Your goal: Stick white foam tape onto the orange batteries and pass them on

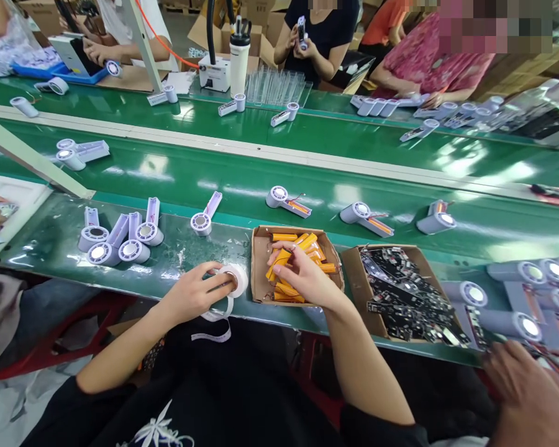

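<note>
The left hand [193, 295] rests on the tape roll [233, 280] at the near edge of the desk [51, 248], its fingers closed around the roll's rim, with a loose strip of tape [212, 332] hanging below toward the lap. Steadying the roll flat seems the right way to keep that strip from twisting. Just to the right, the right hand [302, 273] reaches into the box [259, 261] of orange cells [302, 242], its fingers pinched on one cell; lifting a single one cleanly would avoid dragging its neighbours. Further right stands a box of circuit boards [400, 292]. The cell in the pinch is mostly hidden by the fingers. A co-worker's hand [526, 391] is cut off at the lower right corner.
</note>
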Available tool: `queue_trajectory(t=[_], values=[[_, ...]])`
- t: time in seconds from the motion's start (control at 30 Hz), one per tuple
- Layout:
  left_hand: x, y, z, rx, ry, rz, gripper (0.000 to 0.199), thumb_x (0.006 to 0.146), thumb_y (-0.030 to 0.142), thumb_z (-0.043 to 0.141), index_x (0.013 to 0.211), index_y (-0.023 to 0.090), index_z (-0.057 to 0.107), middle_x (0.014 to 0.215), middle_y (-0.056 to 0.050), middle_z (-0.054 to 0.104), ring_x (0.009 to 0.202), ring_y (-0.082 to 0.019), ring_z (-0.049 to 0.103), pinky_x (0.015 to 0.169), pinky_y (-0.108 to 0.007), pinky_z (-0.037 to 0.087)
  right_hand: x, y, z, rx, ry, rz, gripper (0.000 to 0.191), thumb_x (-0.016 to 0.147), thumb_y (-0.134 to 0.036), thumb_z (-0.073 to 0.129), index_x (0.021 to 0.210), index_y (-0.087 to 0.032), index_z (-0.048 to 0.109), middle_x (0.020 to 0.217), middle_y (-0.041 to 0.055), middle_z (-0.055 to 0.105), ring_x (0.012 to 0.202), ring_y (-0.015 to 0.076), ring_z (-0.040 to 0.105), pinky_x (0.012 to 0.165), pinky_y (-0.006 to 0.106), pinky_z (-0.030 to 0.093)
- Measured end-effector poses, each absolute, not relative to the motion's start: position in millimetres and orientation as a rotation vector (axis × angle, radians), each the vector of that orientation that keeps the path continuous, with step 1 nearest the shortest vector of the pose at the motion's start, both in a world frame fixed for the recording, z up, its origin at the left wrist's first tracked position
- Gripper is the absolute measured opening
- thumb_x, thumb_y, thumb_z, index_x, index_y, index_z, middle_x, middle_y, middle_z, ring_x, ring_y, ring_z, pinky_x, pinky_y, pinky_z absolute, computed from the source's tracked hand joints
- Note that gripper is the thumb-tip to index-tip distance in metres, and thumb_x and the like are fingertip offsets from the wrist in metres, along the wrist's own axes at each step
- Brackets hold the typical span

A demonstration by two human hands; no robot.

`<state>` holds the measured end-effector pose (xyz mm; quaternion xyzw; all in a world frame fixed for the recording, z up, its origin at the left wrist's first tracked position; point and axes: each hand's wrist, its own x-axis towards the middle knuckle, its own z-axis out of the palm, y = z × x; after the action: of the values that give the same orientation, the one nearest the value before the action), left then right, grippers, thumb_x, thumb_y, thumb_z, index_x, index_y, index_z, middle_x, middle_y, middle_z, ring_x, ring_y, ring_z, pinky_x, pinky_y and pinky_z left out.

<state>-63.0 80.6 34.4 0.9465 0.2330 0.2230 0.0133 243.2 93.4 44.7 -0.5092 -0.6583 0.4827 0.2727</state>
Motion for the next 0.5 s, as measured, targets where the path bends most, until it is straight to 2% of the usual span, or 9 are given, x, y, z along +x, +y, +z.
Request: queue_trajectory(t=[0.07,0.17,0.23,0.33,0.4,0.5], values=[[-61,80,34,2.997,0.688,0.670,0.040,0.098,0.000,0.053,0.126,0.022,0.071,0.119,-0.007,0.077,0.113,-0.024,0.069,0.103,-0.042,0.061,240,78,48,-1.261,-1.649,1.382,0.047,0.099,-0.043,0.059,0.139,-0.023,0.047,0.115,0.0064,0.073,0.093,0.0200,0.072,0.087,0.037,0.061],[-58,79,33,3.061,0.644,0.582,0.033,0.102,0.008,0.057,0.127,0.023,0.070,0.121,-0.006,0.077,0.117,-0.026,0.069,0.099,-0.042,0.062,234,63,58,-1.241,-1.663,1.392,0.030,0.100,-0.038,0.062,0.126,-0.025,0.053,0.115,0.0057,0.073,0.102,0.0197,0.071,0.093,0.036,0.060],[-56,78,35,3.076,0.600,0.521,0.030,0.103,0.011,0.059,0.127,0.025,0.071,0.121,-0.006,0.076,0.119,-0.026,0.069,0.096,-0.040,0.063,235,59,65,-1.248,-1.683,1.403,0.024,0.100,-0.036,0.062,0.120,-0.026,0.056,0.120,0.0060,0.073,0.102,0.0190,0.072,0.091,0.034,0.061],[-54,78,42,3.077,0.541,0.454,0.029,0.103,0.011,0.058,0.124,0.027,0.071,0.120,-0.005,0.076,0.118,-0.024,0.069,0.095,-0.037,0.062,239,59,72,-1.258,-1.625,1.468,0.032,0.094,-0.034,0.069,0.122,-0.025,0.060,0.126,0.0070,0.073,0.093,0.0185,0.074,0.080,0.032,0.065],[-52,79,47,3.091,0.495,0.435,0.029,0.103,0.010,0.057,0.122,0.027,0.072,0.120,-0.004,0.076,0.117,-0.023,0.068,0.096,-0.036,0.061,242,58,72,-1.265,-1.600,1.497,0.038,0.089,-0.034,0.073,0.125,-0.024,0.065,0.127,0.0072,0.074,0.092,0.0202,0.076,0.079,0.032,0.067],[-48,80,52,3.121,0.412,0.473,0.023,0.102,0.011,0.061,0.117,0.025,0.073,0.116,-0.004,0.076,0.113,-0.023,0.067,0.093,-0.036,0.060,241,53,70,-1.286,-1.660,1.528,0.047,0.089,-0.034,0.070,0.134,-0.021,0.069,0.118,0.0065,0.078,0.087,0.0211,0.078,0.076,0.032,0.067]])
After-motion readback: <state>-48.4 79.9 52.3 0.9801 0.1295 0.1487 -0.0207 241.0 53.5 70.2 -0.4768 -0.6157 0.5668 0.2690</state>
